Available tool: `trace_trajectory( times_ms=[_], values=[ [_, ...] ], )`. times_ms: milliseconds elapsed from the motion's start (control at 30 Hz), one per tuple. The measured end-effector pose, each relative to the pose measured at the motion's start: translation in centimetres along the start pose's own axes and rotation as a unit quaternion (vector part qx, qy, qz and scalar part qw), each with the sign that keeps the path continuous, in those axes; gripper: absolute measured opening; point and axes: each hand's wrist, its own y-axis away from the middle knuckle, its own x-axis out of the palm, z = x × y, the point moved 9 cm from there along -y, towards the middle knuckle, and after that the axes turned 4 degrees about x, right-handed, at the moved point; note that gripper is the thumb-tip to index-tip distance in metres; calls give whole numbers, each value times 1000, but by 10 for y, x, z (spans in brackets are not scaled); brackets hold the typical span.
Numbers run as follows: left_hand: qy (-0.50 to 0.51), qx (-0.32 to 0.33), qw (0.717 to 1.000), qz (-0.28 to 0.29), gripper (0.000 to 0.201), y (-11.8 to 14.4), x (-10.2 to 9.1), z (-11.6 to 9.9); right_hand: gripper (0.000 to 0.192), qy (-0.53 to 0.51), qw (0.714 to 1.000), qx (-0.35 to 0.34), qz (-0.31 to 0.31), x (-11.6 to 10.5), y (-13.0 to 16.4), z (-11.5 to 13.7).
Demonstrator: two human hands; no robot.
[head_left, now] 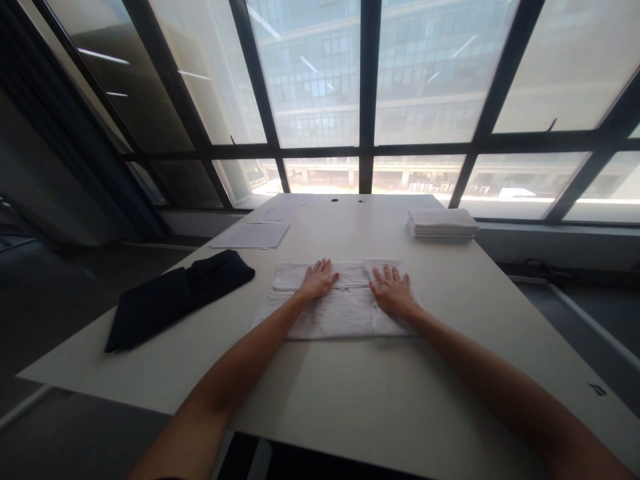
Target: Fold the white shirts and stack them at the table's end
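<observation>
White folded cloth, flat at table centre; left hand and right hand pressed on it palms down, fingers spread, gripping nothing. Dark folded garment at 9 o'clock; white towel stack at 1 o'clock; paper sheets at 11 o'clock

Bare table before white cloth

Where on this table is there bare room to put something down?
The widest bare patch of the table lies between the white cloth and the near edge, though both forearms cross it. More room lies right of the cloth, below the white folded stack. The left side is crowded: dark folded fabric and papers. The left hand and right hand lie flat on the cloth.
</observation>
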Motion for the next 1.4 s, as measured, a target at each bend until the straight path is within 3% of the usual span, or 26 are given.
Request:
trace_trajectory(
  times_ms=[167,300,500,700,800,967,1167,1267,1400],
  values=[
    [-27,-44,999,-17,66,46,-11,73,63,-4,1000,-5,5,-2,3,2],
    [-27,-92,995,-38,63,77,-19,113,62,3,1000,-4,-1,-2,4,2],
    [92,-158,978,-105,54,101,-46,138,62,16,1000,-7,-11,3,2,0],
    [252,-244,932,-89,56,123,-64,163,62,22,1000,-5,-17,8,-1,-2],
    [294,-253,919,-69,53,132,-66,168,62,20,1000,1,-13,9,-1,-4],
    [290,-234,927,-40,35,135,-68,162,63,16,1000,-2,-27,7,0,-4],
    [337,-190,922,22,41,133,-56,146,62,27,999,-5,-30,7,1,-3],
    [408,-158,899,33,50,131,-53,135,61,28,999,-4,-36,7,1,-4],
    [542,-88,834,52,74,129,-60,103,63,21,999,-1,-39,8,-1,-5]
  ],
)
